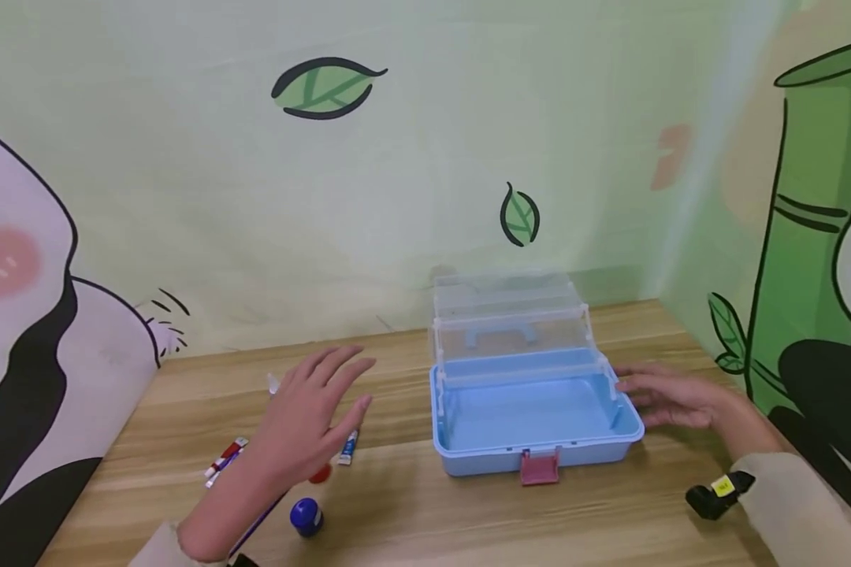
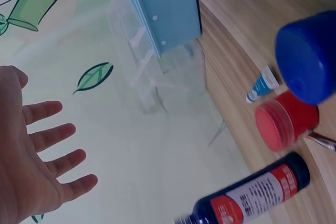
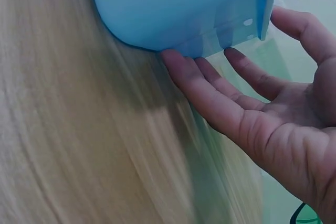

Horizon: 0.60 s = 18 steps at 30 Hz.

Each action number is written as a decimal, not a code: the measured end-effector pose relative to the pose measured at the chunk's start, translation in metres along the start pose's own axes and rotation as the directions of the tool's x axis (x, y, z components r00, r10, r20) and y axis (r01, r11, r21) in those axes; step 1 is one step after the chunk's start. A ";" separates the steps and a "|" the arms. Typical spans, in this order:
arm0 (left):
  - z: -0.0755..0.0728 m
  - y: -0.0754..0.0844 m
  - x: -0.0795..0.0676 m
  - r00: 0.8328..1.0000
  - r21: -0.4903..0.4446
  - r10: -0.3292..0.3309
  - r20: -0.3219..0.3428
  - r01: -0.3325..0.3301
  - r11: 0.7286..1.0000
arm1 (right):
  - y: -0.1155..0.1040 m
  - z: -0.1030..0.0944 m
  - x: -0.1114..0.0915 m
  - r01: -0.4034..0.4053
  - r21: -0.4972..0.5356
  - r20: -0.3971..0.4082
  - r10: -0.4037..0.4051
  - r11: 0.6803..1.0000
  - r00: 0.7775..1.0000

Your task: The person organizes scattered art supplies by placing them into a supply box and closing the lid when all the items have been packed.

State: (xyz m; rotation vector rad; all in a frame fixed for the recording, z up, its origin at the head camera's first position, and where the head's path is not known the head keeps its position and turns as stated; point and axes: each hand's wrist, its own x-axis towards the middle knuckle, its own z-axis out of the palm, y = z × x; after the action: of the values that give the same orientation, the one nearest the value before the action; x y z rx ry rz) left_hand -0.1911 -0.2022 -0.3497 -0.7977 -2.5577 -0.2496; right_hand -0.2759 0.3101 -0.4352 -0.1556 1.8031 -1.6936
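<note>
A light blue storage box (image 1: 475, 463) stands on the wooden table with its clear lid (image 1: 510, 299) swung up at the back and its dark pink latch (image 1: 540, 470) hanging down in front. No objects lie in its visible interior. At the box's right end, my right hand (image 1: 681, 400) touches the side with its fingertips, as the right wrist view also shows. My left hand (image 1: 301, 417) hovers over the table left of the box, fingers spread, holding nothing. Below it are a blue-lidded jar (image 1: 306, 517), a red jar (image 2: 286, 119) and a small blue paint tube (image 1: 348, 449).
A dark blue bottle (image 2: 257, 195) with a red and white label shows in the left wrist view, near a paintbrush (image 2: 321, 141). More paint tubes (image 1: 227, 457) lie at the left, partly behind my arm. A printed wall covering (image 1: 411, 173) rises behind the table.
</note>
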 end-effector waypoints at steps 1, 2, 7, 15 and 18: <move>-0.001 -0.002 -0.002 1.000 -0.004 0.000 -0.007 0.000 1.000 | -0.001 0.000 0.000 -0.004 -0.001 0.000 0.004 1.000 1.000; -0.002 -0.003 -0.004 1.000 -0.012 0.000 -0.015 0.000 1.000 | -0.002 0.000 -0.001 -0.005 -0.004 0.003 0.005 1.000 1.000; -0.005 -0.011 -0.013 0.999 -0.045 -0.031 0.006 0.031 0.998 | -0.002 0.000 -0.003 -0.006 -0.010 -0.008 0.006 1.000 1.000; -0.011 -0.024 -0.037 0.986 -0.050 -0.135 0.095 0.140 0.989 | -0.003 0.003 -0.002 -0.018 -0.015 -0.014 0.018 1.000 1.000; -0.013 -0.027 -0.048 0.979 -0.029 -0.167 0.117 0.172 0.985 | -0.002 0.005 -0.002 -0.027 -0.013 -0.019 0.027 1.000 0.999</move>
State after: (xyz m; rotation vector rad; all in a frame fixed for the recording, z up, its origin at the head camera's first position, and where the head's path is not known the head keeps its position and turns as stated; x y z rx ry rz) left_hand -0.1671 -0.2515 -0.3617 -0.6242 -2.7402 -0.3169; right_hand -0.2729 0.3065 -0.4321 -0.1208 1.8227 -1.6702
